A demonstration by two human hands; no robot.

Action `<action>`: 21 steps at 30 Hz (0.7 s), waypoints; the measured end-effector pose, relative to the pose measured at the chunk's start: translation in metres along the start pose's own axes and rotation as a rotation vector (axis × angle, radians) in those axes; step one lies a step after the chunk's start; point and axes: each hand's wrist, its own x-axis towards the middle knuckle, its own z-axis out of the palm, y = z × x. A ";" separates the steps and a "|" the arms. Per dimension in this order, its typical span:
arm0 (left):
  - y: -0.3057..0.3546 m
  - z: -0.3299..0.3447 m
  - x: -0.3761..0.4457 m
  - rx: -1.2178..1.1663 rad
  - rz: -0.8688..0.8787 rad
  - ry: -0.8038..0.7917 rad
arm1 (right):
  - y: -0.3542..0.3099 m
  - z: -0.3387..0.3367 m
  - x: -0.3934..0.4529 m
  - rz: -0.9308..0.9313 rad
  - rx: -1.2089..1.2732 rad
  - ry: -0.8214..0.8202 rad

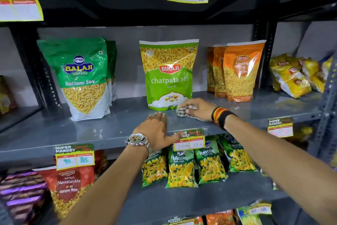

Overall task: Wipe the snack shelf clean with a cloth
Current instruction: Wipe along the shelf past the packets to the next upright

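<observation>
The grey metal snack shelf [113, 126] runs across the middle of the view. My right hand [197, 107] presses a small crumpled checked cloth [182, 112] onto the shelf, right in front of the green Bikaji chatpata sev pouch [168, 73]. My left hand [156, 130], with a metal watch on the wrist, lies flat and open on the shelf's front edge, a little left of the cloth. Most of the cloth is hidden under my right fingers.
A green Balaji Ratlami Sev pouch [85, 78] stands at the left, orange Moong Dal pouches [240, 71] at the right, yellow packets [295, 77] further right. Price tags [189, 141] hang on the shelf edge. Puffcorn bags [182, 166] fill the shelf below.
</observation>
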 end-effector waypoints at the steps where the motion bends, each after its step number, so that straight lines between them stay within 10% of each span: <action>1: 0.001 -0.001 -0.001 0.005 -0.001 -0.009 | -0.010 0.001 -0.015 -0.076 0.035 -0.053; 6: 0.002 -0.002 -0.002 -0.005 -0.013 -0.022 | 0.000 -0.056 -0.087 -0.168 0.102 -0.233; 11: 0.010 -0.001 0.009 0.006 0.084 0.022 | 0.064 -0.094 -0.077 0.014 0.017 0.069; 17: 0.051 -0.006 0.038 -0.035 0.116 0.059 | 0.057 -0.094 -0.091 -0.186 0.115 -0.260; 21: 0.054 0.004 0.049 -0.032 0.107 0.029 | 0.087 -0.110 -0.021 -0.096 0.131 0.044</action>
